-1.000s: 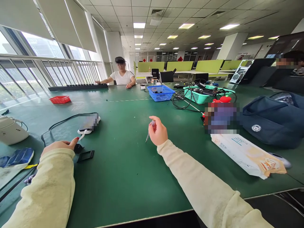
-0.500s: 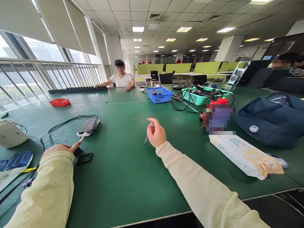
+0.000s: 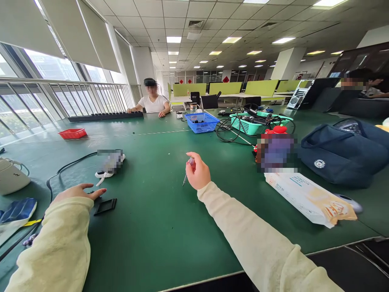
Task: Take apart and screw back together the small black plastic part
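My left hand (image 3: pixel 79 192) is at the left with its fingers apart, just below a white device (image 3: pixel 110 164) whose top is blurred out. A short white strap or cable end (image 3: pixel 102 179) sticks out of the device towards the fingers. Right beside the thumb a small black frame-like piece (image 3: pixel 105 206) lies on the green table (image 3: pixel 146 227). Near the middle, above the table, my right hand (image 3: pixel 198 170) is closed around a slim pen-like tool (image 3: pixel 184 179), its thin metal tip pointing down.
A red tray (image 3: pixel 72 134), blue basket (image 3: pixel 201 122) and teal basket (image 3: pixel 252 125) with cables stand farther back. A wipes pack (image 3: pixel 306 194) and navy bag (image 3: pixel 343 152) lie right, a white pot (image 3: pixel 12 176) left. A person (image 3: pixel 153 101) sits across the table.
My left hand has let go of the white strap, and its fingers have spread. The black piece beside it shows more fully. My right hand still holds the tool. The view has shifted slightly.
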Tool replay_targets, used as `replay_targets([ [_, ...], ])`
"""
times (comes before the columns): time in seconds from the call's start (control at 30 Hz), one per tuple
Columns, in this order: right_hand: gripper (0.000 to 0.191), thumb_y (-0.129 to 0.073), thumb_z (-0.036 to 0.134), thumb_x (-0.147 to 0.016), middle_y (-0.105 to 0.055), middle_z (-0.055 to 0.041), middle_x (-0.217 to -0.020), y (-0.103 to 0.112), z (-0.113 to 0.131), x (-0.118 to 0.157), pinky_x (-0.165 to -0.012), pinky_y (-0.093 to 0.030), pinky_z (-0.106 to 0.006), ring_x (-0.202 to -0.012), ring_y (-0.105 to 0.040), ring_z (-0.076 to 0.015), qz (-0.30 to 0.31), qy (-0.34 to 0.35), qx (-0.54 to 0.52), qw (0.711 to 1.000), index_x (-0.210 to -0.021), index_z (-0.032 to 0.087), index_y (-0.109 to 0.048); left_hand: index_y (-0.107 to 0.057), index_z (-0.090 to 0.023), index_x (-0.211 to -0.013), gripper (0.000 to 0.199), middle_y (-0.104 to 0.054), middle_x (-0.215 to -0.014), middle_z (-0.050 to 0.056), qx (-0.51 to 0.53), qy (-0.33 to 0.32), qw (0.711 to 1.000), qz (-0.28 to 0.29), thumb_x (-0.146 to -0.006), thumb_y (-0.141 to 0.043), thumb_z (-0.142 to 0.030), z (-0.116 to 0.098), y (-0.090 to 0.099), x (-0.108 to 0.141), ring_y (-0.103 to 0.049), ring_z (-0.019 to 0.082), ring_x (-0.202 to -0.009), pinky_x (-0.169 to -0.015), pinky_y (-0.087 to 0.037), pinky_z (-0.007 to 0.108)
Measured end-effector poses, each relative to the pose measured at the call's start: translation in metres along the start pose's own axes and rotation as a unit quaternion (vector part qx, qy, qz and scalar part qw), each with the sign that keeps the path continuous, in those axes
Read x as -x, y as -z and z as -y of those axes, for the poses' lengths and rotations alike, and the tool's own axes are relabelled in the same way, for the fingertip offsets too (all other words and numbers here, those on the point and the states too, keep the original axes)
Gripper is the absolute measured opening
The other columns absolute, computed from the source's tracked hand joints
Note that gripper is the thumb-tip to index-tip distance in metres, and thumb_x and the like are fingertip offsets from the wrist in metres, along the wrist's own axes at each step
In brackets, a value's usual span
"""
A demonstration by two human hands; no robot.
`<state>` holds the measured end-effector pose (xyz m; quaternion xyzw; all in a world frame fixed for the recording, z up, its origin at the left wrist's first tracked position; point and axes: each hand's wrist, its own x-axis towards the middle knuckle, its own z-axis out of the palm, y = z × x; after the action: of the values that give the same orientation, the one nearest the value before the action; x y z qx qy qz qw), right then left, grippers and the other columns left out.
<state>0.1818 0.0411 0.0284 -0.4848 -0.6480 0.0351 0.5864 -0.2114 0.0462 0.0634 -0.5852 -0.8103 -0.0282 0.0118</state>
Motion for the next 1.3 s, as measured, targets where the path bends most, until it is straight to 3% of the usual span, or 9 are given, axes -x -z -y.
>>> replay_targets([
  [0.13, 0.031, -0.045, 0.023, -0.085, -0.063, 0.0002, -0.073, 0.000, -0.001, 0.000, -0.057, -0.047, -0.025, -0.054, -0.054, -0.0124, 0.002, 0.002, 0.002, 1.000, -0.114, 0.021, -0.057, -0.066, -0.028, -0.115, 0.058, -0.066, -0.117, 0.008, -0.020, -0.173, 0.985, 0.008, -0.062, -0.070, -0.049, -0.017, -0.010, 0.016, -0.063, 0.028, -0.107, -0.097, -0.047, 0.039],
  [0.23, 0.031, -0.046, 0.023, -0.085, -0.063, 0.0004, -0.073, 0.000, -0.001, -0.001, -0.058, -0.047, -0.025, -0.054, -0.054, -0.0125, -0.001, 0.001, 0.003, 1.000, -0.114, 0.021, -0.057, -0.069, -0.027, -0.110, 0.054, -0.063, -0.124, 0.009, -0.018, -0.226, 0.973, 0.049, -0.056, -0.074, -0.030, -0.027, -0.022, 0.021, -0.061, 0.030, -0.113, -0.099, -0.046, 0.038],
  [0.43, 0.031, -0.046, 0.022, -0.085, -0.064, -0.0002, -0.074, 0.000, 0.000, 0.000, -0.058, -0.048, -0.026, -0.054, -0.054, -0.0126, 0.000, 0.003, 0.002, 1.000, -0.114, 0.021, -0.057, -0.071, -0.026, -0.097, 0.034, -0.072, -0.094, 0.005, 0.008, -0.216, 0.973, 0.076, -0.064, -0.064, -0.023, -0.034, -0.023, 0.019, -0.069, 0.026, -0.093, -0.088, -0.052, 0.034],
  [0.57, 0.031, -0.046, 0.022, -0.085, -0.064, 0.0000, -0.073, 0.000, 0.000, 0.000, -0.058, -0.048, -0.025, -0.054, -0.054, -0.0124, -0.002, 0.005, 0.002, 1.000, -0.114, 0.021, -0.057, -0.068, -0.023, -0.109, 0.045, -0.071, -0.107, 0.009, 0.015, -0.192, 0.979, 0.068, -0.065, -0.066, -0.030, -0.027, -0.019, 0.028, -0.068, 0.026, -0.097, -0.090, -0.051, 0.036],
  [0.7, 0.031, -0.046, 0.022, -0.085, -0.064, -0.0001, -0.074, 0.000, -0.001, 0.000, -0.058, -0.048, -0.025, -0.054, -0.054, -0.0124, 0.003, 0.006, 0.001, 1.000, -0.114, 0.021, -0.057, -0.066, -0.023, -0.109, 0.056, -0.068, -0.112, 0.011, -0.001, -0.171, 0.983, 0.060, -0.053, -0.071, -0.029, -0.006, -0.018, 0.029, -0.065, 0.030, -0.104, -0.094, -0.049, 0.041],
  [0.9, 0.031, -0.046, 0.022, -0.085, -0.065, -0.0002, -0.074, -0.001, -0.002, 0.000, -0.058, -0.047, -0.026, -0.054, -0.055, -0.0125, 0.002, 0.004, 0.001, 1.000, -0.114, 0.021, -0.057, -0.067, -0.027, -0.088, 0.039, -0.073, -0.097, 0.006, -0.019, -0.171, 0.982, 0.076, -0.050, -0.066, -0.021, 0.006, -0.020, 0.021, -0.066, 0.027, -0.101, -0.089, -0.050, 0.032],
  [1.07, 0.031, -0.046, 0.022, -0.085, -0.065, -0.0003, -0.074, 0.000, 0.001, 0.000, -0.058, -0.047, -0.026, -0.054, -0.054, -0.0124, 0.003, 0.004, -0.002, 1.000, -0.114, 0.021, -0.057, -0.068, -0.020, -0.091, 0.026, -0.072, -0.093, 0.011, -0.047, -0.168, 0.984, 0.045, -0.068, -0.062, -0.029, -0.012, -0.023, 0.025, -0.067, 0.030, -0.100, -0.091, -0.048, 0.038],
  [1.2, 0.030, -0.046, 0.022, -0.085, -0.065, -0.0004, -0.075, 0.002, 0.003, 0.000, -0.058, -0.047, -0.026, -0.055, -0.054, -0.0125, 0.005, 0.004, -0.002, 1.000, -0.114, 0.021, -0.057, -0.064, -0.016, -0.114, 0.042, -0.065, -0.112, 0.017, -0.024, -0.158, 0.987, -0.029, -0.082, -0.054, -0.041, -0.043, -0.017, 0.031, -0.062, 0.031, -0.111, -0.093, -0.048, 0.037],
  [1.3, 0.030, -0.046, 0.022, -0.085, -0.064, -0.0001, -0.074, 0.003, 0.003, 0.001, -0.058, -0.047, -0.026, -0.055, -0.054, -0.0126, 0.004, 0.004, -0.002, 1.000, -0.113, 0.020, -0.057, -0.055, -0.016, -0.130, 0.051, -0.058, -0.123, 0.017, 0.019, -0.120, 0.987, -0.101, -0.089, -0.044, -0.044, -0.052, -0.004, 0.034, -0.058, 0.029, -0.117, -0.095, -0.047, 0.036],
])
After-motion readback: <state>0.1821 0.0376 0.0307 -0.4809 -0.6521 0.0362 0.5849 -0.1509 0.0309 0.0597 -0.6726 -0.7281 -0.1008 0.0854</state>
